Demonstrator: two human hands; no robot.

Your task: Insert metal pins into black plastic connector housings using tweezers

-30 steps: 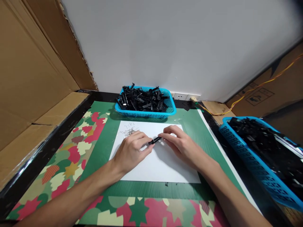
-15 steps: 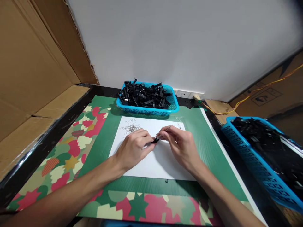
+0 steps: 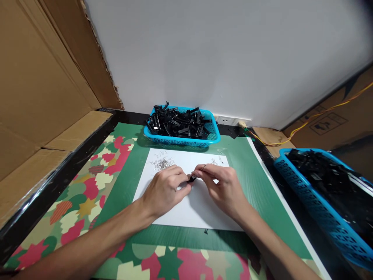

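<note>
A pale grey wall [image 3: 198, 50] rises behind the black table [image 3: 132, 117], a power outlet [image 3: 225, 121] low on it, plain cardboard [image 3: 37, 70] standing left, printed cardboard [image 3: 329, 121] right.

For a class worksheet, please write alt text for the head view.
A left hand pinches a small black part over a white sheet, the right hand at its end. Thin wiry pieces lie on the sheet; behind it stands a blue basket heaped with black parts, a second basket at right.
</note>
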